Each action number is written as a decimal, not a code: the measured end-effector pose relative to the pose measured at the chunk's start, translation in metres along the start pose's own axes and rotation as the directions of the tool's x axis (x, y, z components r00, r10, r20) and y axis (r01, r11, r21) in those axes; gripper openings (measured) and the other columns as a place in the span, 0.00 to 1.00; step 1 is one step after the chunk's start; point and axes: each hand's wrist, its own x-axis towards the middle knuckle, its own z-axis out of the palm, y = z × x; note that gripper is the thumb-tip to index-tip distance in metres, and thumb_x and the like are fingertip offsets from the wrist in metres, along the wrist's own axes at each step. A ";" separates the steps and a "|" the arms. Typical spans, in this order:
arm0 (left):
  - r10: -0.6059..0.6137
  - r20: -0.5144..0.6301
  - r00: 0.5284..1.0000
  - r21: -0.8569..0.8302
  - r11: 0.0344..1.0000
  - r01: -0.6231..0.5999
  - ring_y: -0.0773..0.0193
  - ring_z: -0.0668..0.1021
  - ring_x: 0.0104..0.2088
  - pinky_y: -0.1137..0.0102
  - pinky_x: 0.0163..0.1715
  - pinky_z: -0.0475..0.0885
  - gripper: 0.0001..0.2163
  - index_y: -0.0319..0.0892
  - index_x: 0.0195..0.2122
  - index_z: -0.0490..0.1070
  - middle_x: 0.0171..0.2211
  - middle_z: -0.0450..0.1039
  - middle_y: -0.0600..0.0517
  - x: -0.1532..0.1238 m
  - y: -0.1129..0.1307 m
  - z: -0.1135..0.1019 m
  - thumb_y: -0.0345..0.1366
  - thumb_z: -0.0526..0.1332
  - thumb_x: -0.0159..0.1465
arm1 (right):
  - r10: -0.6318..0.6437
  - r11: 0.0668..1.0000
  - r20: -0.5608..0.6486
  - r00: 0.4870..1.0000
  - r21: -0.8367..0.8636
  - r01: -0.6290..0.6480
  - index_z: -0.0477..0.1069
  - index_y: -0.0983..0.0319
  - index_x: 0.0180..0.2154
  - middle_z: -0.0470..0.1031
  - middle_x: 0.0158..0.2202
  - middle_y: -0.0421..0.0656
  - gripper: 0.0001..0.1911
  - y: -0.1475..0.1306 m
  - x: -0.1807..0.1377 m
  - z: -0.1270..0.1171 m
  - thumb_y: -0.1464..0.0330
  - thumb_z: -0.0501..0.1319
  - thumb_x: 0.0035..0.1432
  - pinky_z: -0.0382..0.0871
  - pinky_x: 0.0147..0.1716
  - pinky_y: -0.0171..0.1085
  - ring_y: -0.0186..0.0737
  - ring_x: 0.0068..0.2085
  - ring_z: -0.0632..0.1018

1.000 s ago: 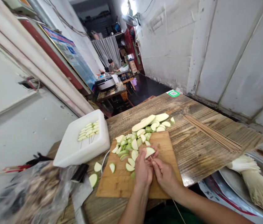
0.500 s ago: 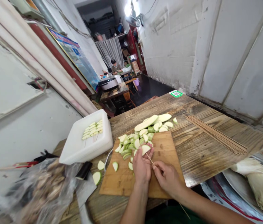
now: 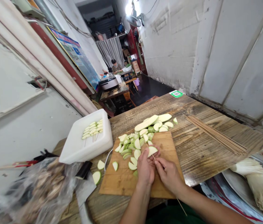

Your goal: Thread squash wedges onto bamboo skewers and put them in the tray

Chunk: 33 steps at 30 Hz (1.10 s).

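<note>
My left hand (image 3: 145, 168) is closed around a half-round zucchini slice (image 3: 152, 151) with pale flesh and green skin, over the wooden cutting board (image 3: 115, 186). My right hand (image 3: 168, 173) pinches a thin wooden skewer (image 3: 154, 157) close to the slice's lower edge. The skewer runs through the slice, and its tip shows beyond the far side. Its tail end sticks out below my right wrist. Just past my left hand lies a heap of cut zucchini slices (image 3: 127, 146). Longer zucchini halves (image 3: 146, 123) rest behind the heap.
A white plastic tub (image 3: 71, 152) at left holds several skewered slices (image 3: 93, 129). Nearby are a cleaver (image 3: 85, 189) and a plastic bag (image 3: 45, 189). Loose skewers (image 3: 215, 135) lie on the table's right side; enoki mushrooms (image 3: 259, 183) sit in a basin. Another person (image 3: 115, 67) is far back.
Both hands have shifted slightly right with the slice. The skewer has gone farther in, and its tip now shows past the slice. More slices on the board are uncovered left of my hand.
</note>
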 end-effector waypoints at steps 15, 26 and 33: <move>0.040 0.036 0.999 -0.003 0.999 -0.040 0.58 0.77 0.41 0.64 0.45 0.69 0.13 0.35 0.36 0.73 0.36 0.76 0.43 -0.009 -0.012 0.009 0.40 0.61 0.56 | -0.004 0.996 0.011 1.000 0.084 0.003 0.72 0.64 0.34 0.76 0.29 0.44 0.15 0.004 -0.002 -0.007 0.66 0.48 0.61 0.67 0.31 0.32 0.38 0.30 0.76; 0.432 0.241 0.869 0.932 0.147 -0.332 0.45 0.60 0.55 0.51 0.55 0.48 0.16 0.45 0.44 0.72 0.52 0.65 0.41 0.001 0.043 -0.011 0.38 0.63 0.53 | 0.201 0.942 -0.073 0.977 0.287 -0.173 0.69 0.66 0.36 0.55 0.15 0.33 0.20 0.021 -0.001 -0.028 0.56 0.50 0.60 0.53 0.17 0.29 0.31 0.17 0.60; 0.345 0.308 0.887 0.926 -0.324 -0.195 0.42 0.58 0.53 0.50 0.48 0.51 0.08 0.42 0.36 0.72 0.55 0.59 0.40 0.005 0.030 -0.014 0.36 0.60 0.55 | 0.128 0.960 -0.011 0.992 0.253 -0.121 0.71 0.65 0.35 0.60 0.16 0.35 0.18 0.019 -0.014 -0.030 0.59 0.50 0.61 0.56 0.18 0.29 0.31 0.19 0.63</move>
